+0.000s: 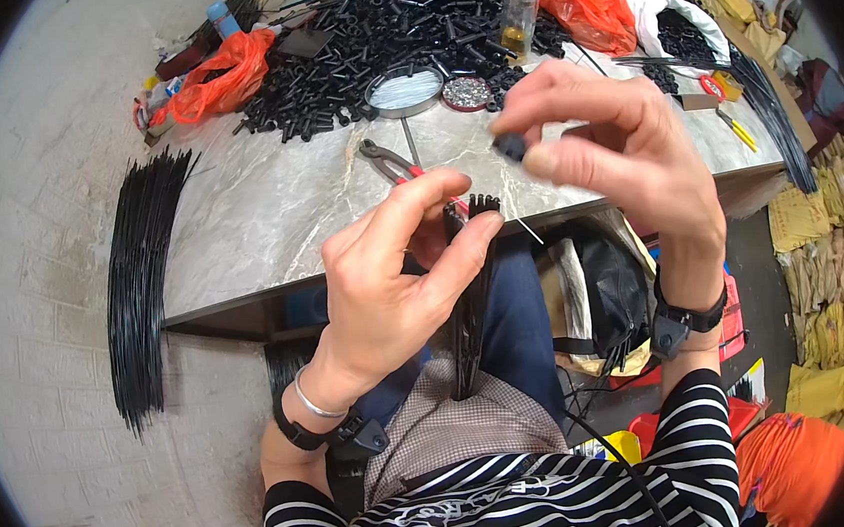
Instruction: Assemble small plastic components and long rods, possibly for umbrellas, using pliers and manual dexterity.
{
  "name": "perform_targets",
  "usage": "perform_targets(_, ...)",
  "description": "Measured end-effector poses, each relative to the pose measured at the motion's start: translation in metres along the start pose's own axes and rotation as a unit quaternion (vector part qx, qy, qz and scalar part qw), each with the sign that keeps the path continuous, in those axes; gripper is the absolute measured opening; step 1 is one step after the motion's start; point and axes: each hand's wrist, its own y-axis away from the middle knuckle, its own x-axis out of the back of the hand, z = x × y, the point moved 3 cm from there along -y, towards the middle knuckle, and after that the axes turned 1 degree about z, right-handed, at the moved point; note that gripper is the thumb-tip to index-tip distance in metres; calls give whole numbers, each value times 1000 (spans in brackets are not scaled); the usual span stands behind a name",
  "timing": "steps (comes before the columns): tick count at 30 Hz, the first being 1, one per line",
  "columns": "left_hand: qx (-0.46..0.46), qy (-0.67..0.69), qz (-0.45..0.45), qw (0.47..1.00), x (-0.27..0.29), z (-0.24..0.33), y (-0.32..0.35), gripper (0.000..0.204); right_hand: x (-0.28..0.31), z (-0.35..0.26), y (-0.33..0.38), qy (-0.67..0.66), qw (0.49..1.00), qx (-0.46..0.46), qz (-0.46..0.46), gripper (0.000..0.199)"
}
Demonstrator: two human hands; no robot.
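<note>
1. The left hand [398, 276] is gripping a bundle of thin black rods [467, 300], fingers and thumb closed around its upper part; the bundle is standing roughly upright over the person's lap, its tips showing just above the index finger at the near edge of the table.
2. The right hand [623, 151] is hovering just right of and above the bundle's tips, its thumb and fingertips pinching a small black cap [510, 146].
3. A thin pale thread [524, 229] is slanting down and right from the top of the bundle.
4. Red-handled pliers [395, 165] are lying on the marble table [267, 217], just far of the left hand.
5. Farther away, a heap of short black tubes [392, 35] is covering the table's middle, with a round metal tin [406, 91] and a small dish of metal bits [466, 93] at its near edge.
6. Orange plastic bags [220, 80] are sitting at the far left and far right.
7. A sheaf of long black rods [138, 288] is hanging off the table's left side.
</note>
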Motion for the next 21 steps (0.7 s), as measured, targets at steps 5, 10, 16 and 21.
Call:
perform_targets(5,-12,29,-27,999,-5,-5,-4,30,-12,-24,3,160,982,43,-95,19)
perform_targets(10,-18,41,-51,998,0,-9,-10,33,-24,-31,8,263,956,125,-37,22)
perform_targets(16,-39,36,-89,995,11,-3,-10,38,-38,-38,15,293,943,159,6,17)
perform_targets(21,-26,77,-127,989,21,1,-1,34,-48,-40,24,307,944,125,2,29)
